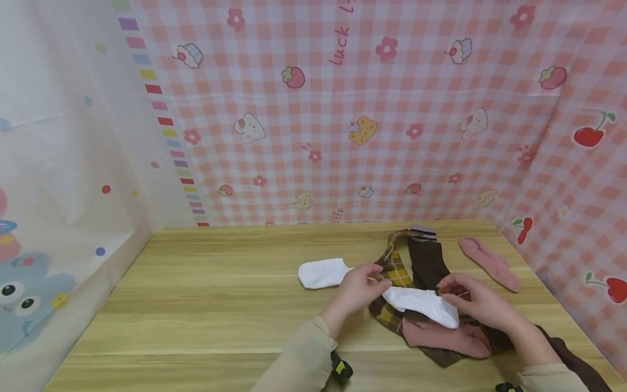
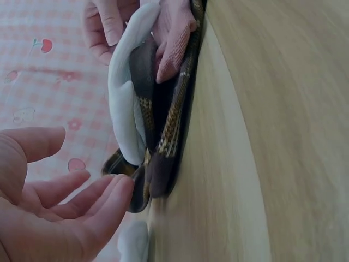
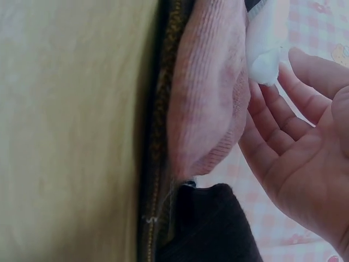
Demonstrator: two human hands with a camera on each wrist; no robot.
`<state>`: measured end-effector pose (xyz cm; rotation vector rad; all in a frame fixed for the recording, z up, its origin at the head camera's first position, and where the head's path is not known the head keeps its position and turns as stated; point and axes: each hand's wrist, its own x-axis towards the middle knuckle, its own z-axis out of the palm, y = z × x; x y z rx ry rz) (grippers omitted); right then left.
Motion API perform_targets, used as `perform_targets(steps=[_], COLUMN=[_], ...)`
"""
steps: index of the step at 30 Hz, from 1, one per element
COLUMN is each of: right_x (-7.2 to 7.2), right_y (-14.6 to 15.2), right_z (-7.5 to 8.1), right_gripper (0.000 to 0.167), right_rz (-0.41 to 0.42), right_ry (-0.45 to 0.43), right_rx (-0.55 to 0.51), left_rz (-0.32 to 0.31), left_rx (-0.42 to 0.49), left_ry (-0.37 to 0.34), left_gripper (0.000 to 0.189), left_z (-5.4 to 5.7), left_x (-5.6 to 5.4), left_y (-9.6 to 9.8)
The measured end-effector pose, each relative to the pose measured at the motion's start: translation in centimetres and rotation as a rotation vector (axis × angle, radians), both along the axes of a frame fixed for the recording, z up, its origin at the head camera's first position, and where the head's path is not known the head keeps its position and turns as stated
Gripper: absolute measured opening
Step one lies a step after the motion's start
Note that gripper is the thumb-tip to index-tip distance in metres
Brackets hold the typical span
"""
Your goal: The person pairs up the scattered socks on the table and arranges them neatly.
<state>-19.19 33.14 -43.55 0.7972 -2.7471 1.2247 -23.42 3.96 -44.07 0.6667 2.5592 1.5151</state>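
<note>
Left hand loosely spread, right hand likewise, and between them the white sock lies over plaid cloth, its length running hand to hand, toe rightward; right fingers look nearer!

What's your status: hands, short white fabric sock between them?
Left hand, right hand: empty, near sock ends. White sock over brown-and-yellow plaid cloth. Ribbed pink sock close alongside.

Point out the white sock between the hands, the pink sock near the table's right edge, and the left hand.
Front white sock (image 1: 422, 302), head view: middle of its length.
Back pink sock (image 1: 490, 264), head view: middle of its length.
Left hand (image 1: 356, 290), head view: back of the hand.
</note>
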Motion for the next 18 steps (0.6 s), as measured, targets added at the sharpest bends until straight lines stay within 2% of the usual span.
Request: perform_targets(steps=[5, 8, 13, 18], right_x=[0.1, 0.2, 0.4, 0.5], right_y=[0.0, 0.1, 0.2, 0.1], right_z=[-0.1, 0.0, 0.0, -0.1], right_gripper=[0.018, 0.018, 0.019, 0.023], right_rz=[-0.034, -0.057, -0.078, -0.074], right_ry=[-0.001, -0.021, -0.004, 0.016], right_rx=[0.016, 0.033, 0.048, 0.06], left_rz=[0.027, 0.05, 0.066, 0.064], left_rx=[0.17, 0.279, 0.357, 0.327], left_ry=[-0.235, -0.344, -0.418, -0.433], left_gripper=[0.044, 0.044, 0.041, 0.036], left_z=[0.0, -0.3, -0.7, -0.9], left_x=[-0.2, -0.3, -0.5, -0.5], left_y=[0.6, 1.0, 1.1, 1.1])
